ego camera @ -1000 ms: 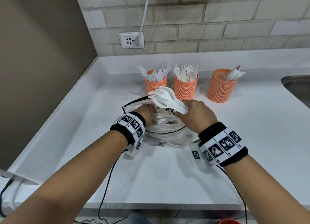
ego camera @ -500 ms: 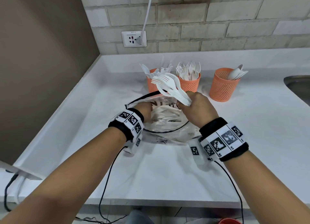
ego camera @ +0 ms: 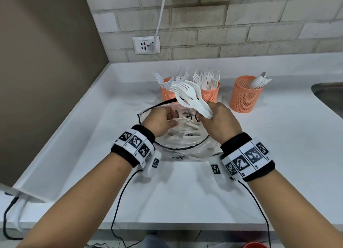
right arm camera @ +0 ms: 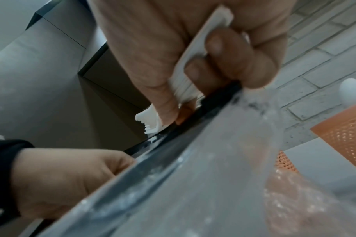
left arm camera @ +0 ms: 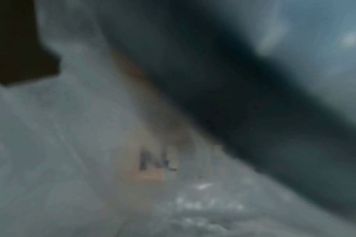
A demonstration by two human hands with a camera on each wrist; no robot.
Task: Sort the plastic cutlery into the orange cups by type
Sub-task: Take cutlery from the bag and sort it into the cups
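Note:
My right hand [ego camera: 213, 117] grips a bunch of several white plastic forks [ego camera: 189, 95] by the handles, tines up and to the left, above a clear plastic bag [ego camera: 185, 145]. In the right wrist view its fingers [right arm camera: 217, 52] wrap the fork handles [right arm camera: 195, 64]. My left hand [ego camera: 161, 120] is inside the bag's mouth, its fingers curled on a white piece of cutlery [ego camera: 187, 118]. Three orange mesh cups stand behind: the left cup [ego camera: 167, 94] with knives, the middle cup [ego camera: 211, 95] with forks, the right cup [ego camera: 243, 97] with spoons. The left wrist view is a blur of plastic.
The white counter [ego camera: 185, 192] ends at a brown wall on the left and a brick wall behind. A wall socket [ego camera: 146, 45] has a white cable plugged in. A steel sink [ego camera: 330, 93] lies at the far right. Black wires trail off the front edge.
My right hand has lifted the fork bunch higher and tilted it more upright, closer to the cups. My left hand has stayed inside the bag.

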